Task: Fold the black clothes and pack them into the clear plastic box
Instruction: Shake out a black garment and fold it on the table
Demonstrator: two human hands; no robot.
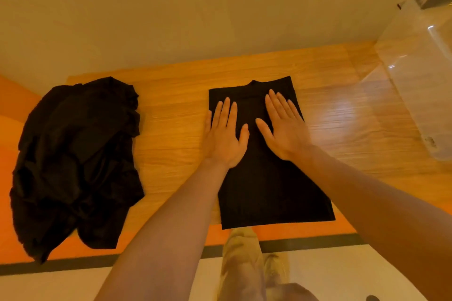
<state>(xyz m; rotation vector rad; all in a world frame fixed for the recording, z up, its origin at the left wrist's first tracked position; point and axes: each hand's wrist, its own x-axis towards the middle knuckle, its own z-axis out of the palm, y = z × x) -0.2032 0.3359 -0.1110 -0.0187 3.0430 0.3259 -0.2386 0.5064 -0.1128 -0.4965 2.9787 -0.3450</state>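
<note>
Head view: both hands, left (pixel 223 138) and right (pixel 285 129), press flat with straight fingers on the shirt's (pixel 271 188) far half, mid-table. Its long axis runs near edge to far edge. The box (pixel 420 80) stands at the far right corner, nearer the right hand; the pile (pixel 75 164) lies left.

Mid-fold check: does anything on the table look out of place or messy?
Only the crumpled heap of black clothes at the table's left, overhanging its near edge. The folded garment under both hands lies neat.
</note>
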